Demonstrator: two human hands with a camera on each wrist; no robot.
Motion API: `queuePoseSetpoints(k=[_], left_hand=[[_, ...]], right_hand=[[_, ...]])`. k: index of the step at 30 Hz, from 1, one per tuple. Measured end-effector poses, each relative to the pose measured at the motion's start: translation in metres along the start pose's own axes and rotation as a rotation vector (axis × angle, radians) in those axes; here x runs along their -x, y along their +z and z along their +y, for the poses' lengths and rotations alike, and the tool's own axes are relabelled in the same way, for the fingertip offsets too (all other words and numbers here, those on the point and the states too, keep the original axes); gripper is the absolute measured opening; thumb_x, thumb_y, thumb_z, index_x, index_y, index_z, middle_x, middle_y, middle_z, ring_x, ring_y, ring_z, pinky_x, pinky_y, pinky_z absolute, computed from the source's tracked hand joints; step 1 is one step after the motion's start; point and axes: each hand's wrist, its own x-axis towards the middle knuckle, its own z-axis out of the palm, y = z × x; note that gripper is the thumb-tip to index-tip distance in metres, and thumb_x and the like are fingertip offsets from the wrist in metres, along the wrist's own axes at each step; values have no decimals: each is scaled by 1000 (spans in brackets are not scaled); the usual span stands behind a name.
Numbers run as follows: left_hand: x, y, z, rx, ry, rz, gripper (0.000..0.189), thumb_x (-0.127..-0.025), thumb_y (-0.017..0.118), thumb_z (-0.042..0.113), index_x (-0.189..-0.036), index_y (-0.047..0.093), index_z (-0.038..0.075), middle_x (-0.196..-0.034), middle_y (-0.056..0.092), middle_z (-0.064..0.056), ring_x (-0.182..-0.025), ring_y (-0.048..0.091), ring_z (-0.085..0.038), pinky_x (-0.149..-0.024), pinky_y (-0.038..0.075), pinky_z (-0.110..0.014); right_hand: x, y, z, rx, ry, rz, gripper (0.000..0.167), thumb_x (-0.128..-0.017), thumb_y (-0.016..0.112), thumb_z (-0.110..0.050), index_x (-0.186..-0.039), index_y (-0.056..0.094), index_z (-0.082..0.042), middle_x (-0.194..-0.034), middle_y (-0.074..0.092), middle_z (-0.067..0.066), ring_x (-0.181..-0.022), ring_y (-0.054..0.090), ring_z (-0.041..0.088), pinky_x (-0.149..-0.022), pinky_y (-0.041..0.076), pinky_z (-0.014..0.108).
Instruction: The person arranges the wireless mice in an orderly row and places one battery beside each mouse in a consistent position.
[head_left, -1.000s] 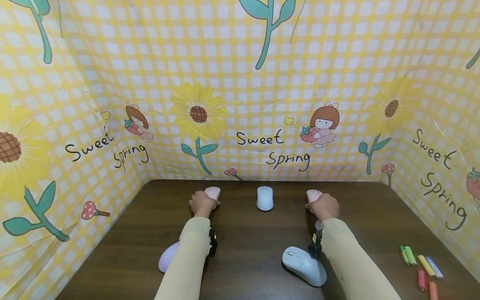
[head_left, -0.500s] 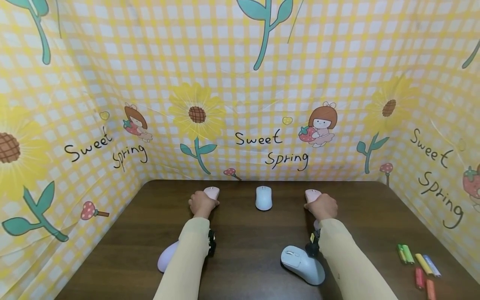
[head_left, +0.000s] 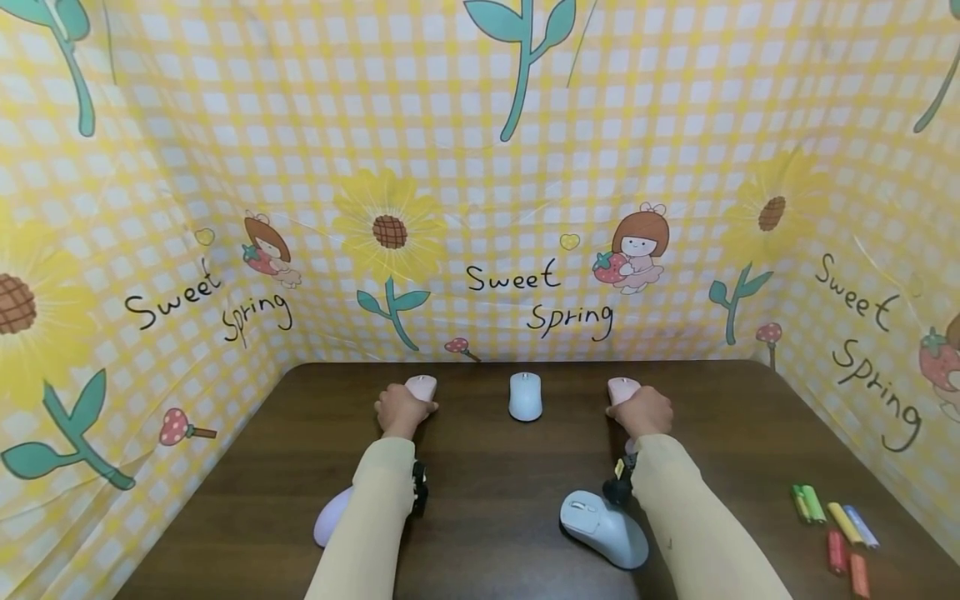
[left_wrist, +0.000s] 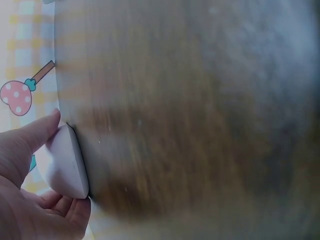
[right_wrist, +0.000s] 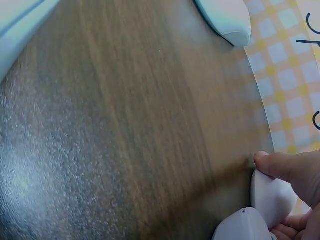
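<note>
My left hand holds a pale pink computer mouse near the table's back edge. In the left wrist view, the thumb and fingers grip this mouse by its two sides. At the back right, my right hand grips another pale pink mouse. The right wrist view shows the thumb on one side of that mouse and curled fingers on the other. Just behind this hand sits a lilac mouse, mostly hidden by the right wrist in the head view. Between the hands lies a pale blue-white mouse.
A larger light grey mouse lies beside the right forearm. The left forearm partly covers a purple mouse. Several coloured batteries, among them a red one, lie at the right. Checked yellow cloth surrounds the dark wooden table.
The head view has shifted slightly. The right wrist and forearm have edged a little left, while both hands keep their grip on the pink mice.
</note>
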Motion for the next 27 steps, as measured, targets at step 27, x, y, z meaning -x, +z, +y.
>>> queuePoseSetpoints(k=[27], left_hand=[[-8, -46, 4, 142, 111, -22, 73, -85, 74, 35, -127, 43, -17, -125, 45, -35, -117, 42, -50, -97, 37, -54]], right_hand=[[-1, 6, 1, -16, 41, 2, 67, -75, 81, -29, -113, 54, 19, -107, 53, 38, -99, 53, 48, -80, 49, 53]])
